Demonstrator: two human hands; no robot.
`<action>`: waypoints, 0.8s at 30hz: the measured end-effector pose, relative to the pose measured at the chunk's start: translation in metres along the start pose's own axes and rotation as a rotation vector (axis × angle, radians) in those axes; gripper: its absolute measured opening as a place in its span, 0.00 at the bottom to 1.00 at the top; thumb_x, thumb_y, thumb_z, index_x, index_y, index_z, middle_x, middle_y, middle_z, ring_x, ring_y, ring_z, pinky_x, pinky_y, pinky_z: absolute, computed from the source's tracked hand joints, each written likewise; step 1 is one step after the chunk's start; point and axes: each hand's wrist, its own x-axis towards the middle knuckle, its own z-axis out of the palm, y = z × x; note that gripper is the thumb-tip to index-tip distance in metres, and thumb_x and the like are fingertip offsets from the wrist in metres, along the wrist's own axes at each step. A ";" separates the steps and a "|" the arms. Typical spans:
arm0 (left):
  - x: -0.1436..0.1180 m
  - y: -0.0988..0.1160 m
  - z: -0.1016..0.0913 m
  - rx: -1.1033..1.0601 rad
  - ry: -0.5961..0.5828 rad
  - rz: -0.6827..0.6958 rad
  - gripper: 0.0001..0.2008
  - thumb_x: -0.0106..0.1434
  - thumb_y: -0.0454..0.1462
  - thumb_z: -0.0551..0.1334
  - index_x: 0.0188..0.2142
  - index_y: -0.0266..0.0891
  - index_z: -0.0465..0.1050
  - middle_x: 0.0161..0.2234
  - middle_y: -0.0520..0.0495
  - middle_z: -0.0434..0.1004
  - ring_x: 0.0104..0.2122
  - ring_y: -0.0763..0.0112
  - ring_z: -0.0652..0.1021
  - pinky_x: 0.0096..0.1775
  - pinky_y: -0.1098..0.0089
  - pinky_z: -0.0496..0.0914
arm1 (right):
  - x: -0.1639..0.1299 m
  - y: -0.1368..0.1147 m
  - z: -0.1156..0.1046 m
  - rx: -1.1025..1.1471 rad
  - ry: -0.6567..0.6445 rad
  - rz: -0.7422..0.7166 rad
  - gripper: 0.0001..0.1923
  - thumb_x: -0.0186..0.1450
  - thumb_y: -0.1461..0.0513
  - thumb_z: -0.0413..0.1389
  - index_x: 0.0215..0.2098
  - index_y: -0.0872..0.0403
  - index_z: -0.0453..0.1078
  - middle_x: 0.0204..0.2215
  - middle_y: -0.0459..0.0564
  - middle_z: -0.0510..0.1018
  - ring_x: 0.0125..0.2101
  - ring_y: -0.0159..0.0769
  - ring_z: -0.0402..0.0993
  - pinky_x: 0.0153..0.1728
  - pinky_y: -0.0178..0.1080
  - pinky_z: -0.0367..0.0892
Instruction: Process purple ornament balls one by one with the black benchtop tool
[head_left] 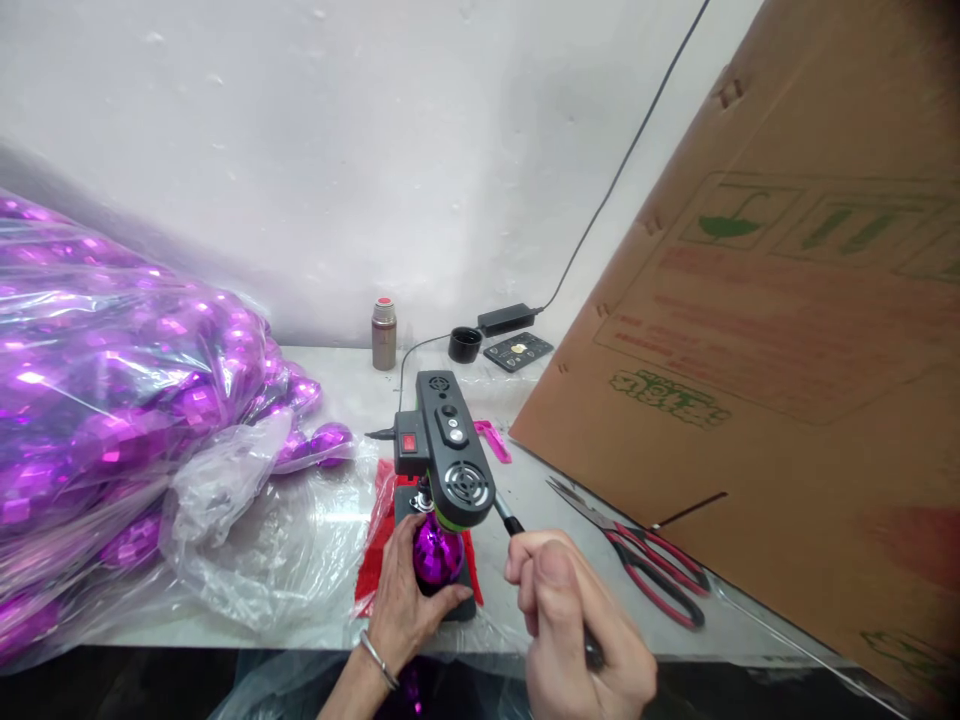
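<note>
My left hand grasps the purple ball, steadying it under the press; my right hand grips the lever.

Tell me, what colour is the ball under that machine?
Shiny purple with mirror-like facets; the ball shows best in the head view, held by the left hand.
</note>
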 end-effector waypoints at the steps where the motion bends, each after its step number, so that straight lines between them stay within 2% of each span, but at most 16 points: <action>1: 0.002 0.001 0.000 0.004 0.002 0.001 0.40 0.54 0.47 0.73 0.63 0.35 0.67 0.60 0.27 0.76 0.61 0.35 0.76 0.62 0.33 0.68 | 0.000 0.000 0.001 0.002 0.006 -0.006 0.18 0.75 0.72 0.50 0.28 0.53 0.61 0.23 0.43 0.67 0.23 0.26 0.66 0.20 0.30 0.58; 5: 0.009 0.003 0.000 0.026 0.006 0.028 0.36 0.53 0.45 0.73 0.60 0.36 0.71 0.55 0.32 0.80 0.57 0.39 0.79 0.60 0.35 0.71 | -0.002 0.002 0.002 -0.001 0.028 -0.032 0.19 0.76 0.72 0.50 0.27 0.53 0.60 0.21 0.41 0.63 0.24 0.26 0.65 0.22 0.30 0.60; 14: 0.002 -0.009 0.002 0.061 0.024 0.082 0.38 0.53 0.43 0.74 0.62 0.37 0.70 0.57 0.32 0.78 0.58 0.38 0.78 0.59 0.35 0.74 | -0.009 0.004 0.002 -0.009 0.041 -0.038 0.19 0.75 0.72 0.50 0.27 0.53 0.59 0.22 0.41 0.63 0.23 0.26 0.65 0.22 0.31 0.59; 18: 0.003 -0.011 0.004 0.064 0.039 0.106 0.37 0.53 0.43 0.74 0.62 0.38 0.70 0.57 0.33 0.78 0.58 0.39 0.79 0.59 0.35 0.74 | -0.021 0.013 0.005 -0.011 0.084 -0.061 0.19 0.75 0.72 0.50 0.26 0.53 0.59 0.21 0.42 0.62 0.23 0.29 0.67 0.23 0.33 0.60; 24: 0.002 -0.012 0.003 0.067 0.022 0.115 0.37 0.55 0.44 0.73 0.62 0.37 0.70 0.58 0.32 0.78 0.59 0.40 0.78 0.60 0.36 0.73 | -0.038 0.029 0.008 0.024 0.130 -0.097 0.21 0.78 0.66 0.49 0.26 0.53 0.60 0.21 0.42 0.64 0.23 0.28 0.66 0.22 0.32 0.60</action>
